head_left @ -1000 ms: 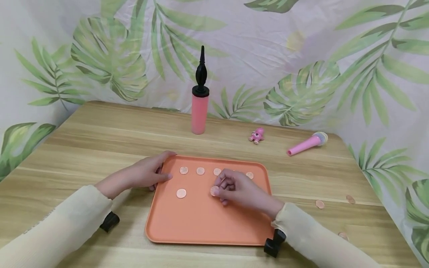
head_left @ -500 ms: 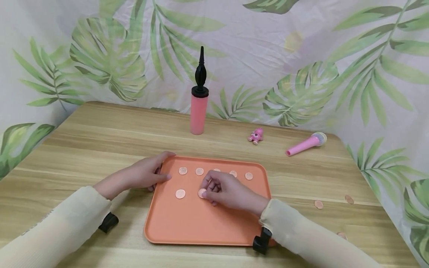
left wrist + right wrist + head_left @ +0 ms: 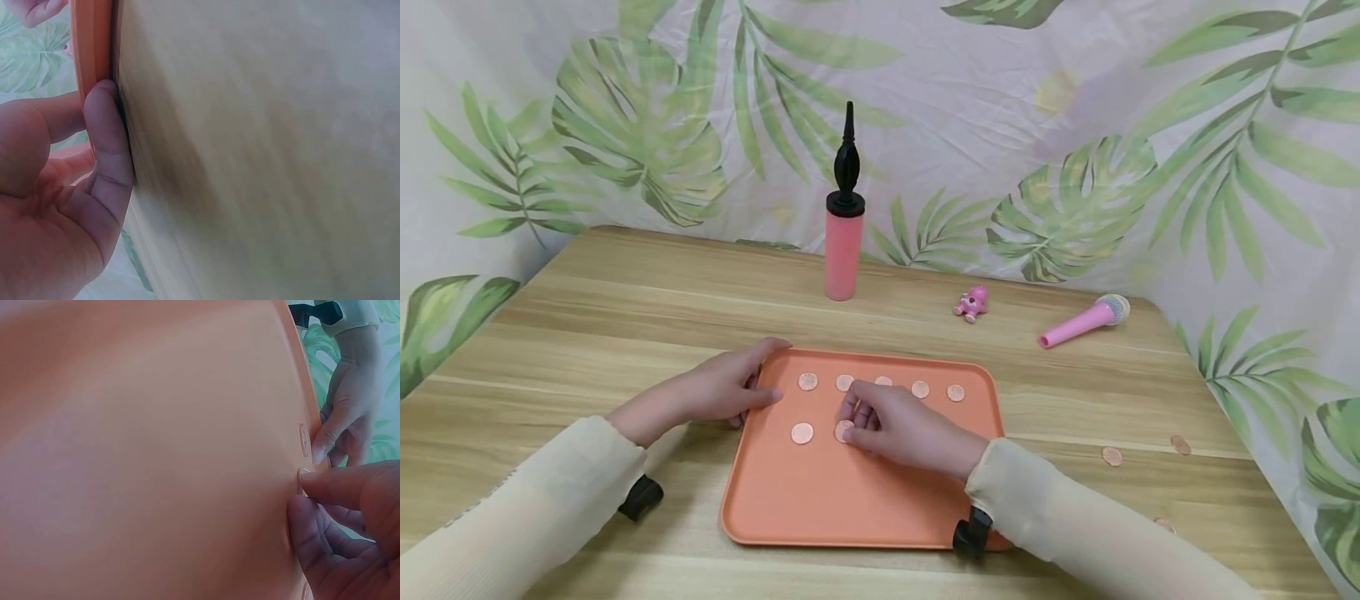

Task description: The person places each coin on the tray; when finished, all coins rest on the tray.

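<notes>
My right hand (image 3: 898, 425) pinches a copper-coloured coin (image 3: 843, 431) between thumb and fingers, low over the orange tray (image 3: 820, 508). In the right wrist view the coin (image 3: 300, 481) stands at the fingertips, close to the tray's surface. Just left of it a single coin (image 3: 802, 433) lies flat. Behind these runs a row of several coins (image 3: 920, 390) near the tray's far side, one partly hidden by my right hand. My left hand (image 3: 722, 387) grips the tray's left rim by the far corner, thumb over the inside and fingers against the outer side, as the left wrist view shows.
Several loose coins (image 3: 1112, 456) lie on the wooden table (image 3: 587, 333) to the right, one partly covered by my right sleeve. Along the back stand a pink hand pump (image 3: 842, 254) with a black top, a small pink figurine (image 3: 972, 304) and a pink toy microphone (image 3: 1086, 323).
My right hand has moved left across the tray with the coin, up beside the single coin in the front row. The left hand keeps its grip on the rim.
</notes>
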A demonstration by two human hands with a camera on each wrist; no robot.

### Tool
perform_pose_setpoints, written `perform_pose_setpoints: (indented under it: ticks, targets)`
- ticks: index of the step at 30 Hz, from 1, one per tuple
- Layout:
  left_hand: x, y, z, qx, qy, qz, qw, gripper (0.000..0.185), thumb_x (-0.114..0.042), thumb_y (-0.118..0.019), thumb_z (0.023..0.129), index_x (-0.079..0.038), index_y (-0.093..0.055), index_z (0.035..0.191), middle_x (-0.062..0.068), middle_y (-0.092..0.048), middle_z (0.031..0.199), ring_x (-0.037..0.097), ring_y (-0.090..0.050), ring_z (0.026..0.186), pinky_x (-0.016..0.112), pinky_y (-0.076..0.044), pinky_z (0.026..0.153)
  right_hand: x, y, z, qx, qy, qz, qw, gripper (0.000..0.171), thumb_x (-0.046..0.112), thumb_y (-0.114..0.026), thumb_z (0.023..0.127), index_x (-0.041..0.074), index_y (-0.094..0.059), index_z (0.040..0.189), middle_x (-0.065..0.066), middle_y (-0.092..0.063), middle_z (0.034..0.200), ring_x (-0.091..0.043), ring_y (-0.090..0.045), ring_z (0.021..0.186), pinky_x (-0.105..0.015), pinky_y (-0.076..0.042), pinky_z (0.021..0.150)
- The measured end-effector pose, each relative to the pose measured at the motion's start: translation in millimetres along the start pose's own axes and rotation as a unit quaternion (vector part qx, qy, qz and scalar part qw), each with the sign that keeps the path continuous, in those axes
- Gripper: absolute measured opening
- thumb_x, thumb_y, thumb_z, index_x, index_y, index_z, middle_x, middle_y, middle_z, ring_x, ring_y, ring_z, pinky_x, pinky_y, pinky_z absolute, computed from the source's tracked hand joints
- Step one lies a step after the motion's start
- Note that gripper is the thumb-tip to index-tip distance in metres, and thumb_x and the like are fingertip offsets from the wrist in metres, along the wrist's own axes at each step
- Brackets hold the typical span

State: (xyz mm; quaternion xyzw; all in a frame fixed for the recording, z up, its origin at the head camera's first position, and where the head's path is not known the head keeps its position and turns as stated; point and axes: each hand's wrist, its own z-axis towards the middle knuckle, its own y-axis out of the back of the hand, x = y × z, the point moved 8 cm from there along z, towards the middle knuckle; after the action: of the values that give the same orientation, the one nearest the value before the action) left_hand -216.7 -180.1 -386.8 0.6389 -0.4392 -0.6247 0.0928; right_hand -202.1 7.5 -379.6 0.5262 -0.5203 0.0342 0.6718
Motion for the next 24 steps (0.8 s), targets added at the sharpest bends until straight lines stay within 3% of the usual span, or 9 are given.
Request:
perform_pose_setpoints:
  ticks: [10, 24]
  targets:
    - [-0.7, -0.1, 0.3, 0.001, 0.003, -0.001, 1.0, 0.067, -0.015, -0.068, 0.102, -0.001, -0.033, 0.157, 0.006, -0.055, 0.07, 0.014, -0.058, 0.053, 0.031, -0.055, 0.051, 1.3, -1.4, 3.1, -0.002, 0.006, -0.038, 0.999, 0.008, 0.014, -0.072, 0.1, 0.01, -0.066, 0.102, 0.002, -0.064, 0.086, -0.004, -0.054, 0.078, -0.017, -0.047, 0.074]
    - [-0.7, -0.9, 0.2, 0.002, 0.002, -0.008, 1.0, 0.068, -0.015, -0.067, 0.103, 0.001, -0.031, 0.158, 0.006, -0.057, 0.071, 0.014, -0.058, 0.054, 0.031, -0.055, 0.051, 2.8, -1.5, 4.8, -0.001, 0.014, -0.046, 0.999, 0.007, 0.013, -0.072, 0.1, 0.008, -0.067, 0.101, 0.0, -0.066, 0.087, -0.003, -0.054, 0.076, -0.017, -0.049, 0.074]
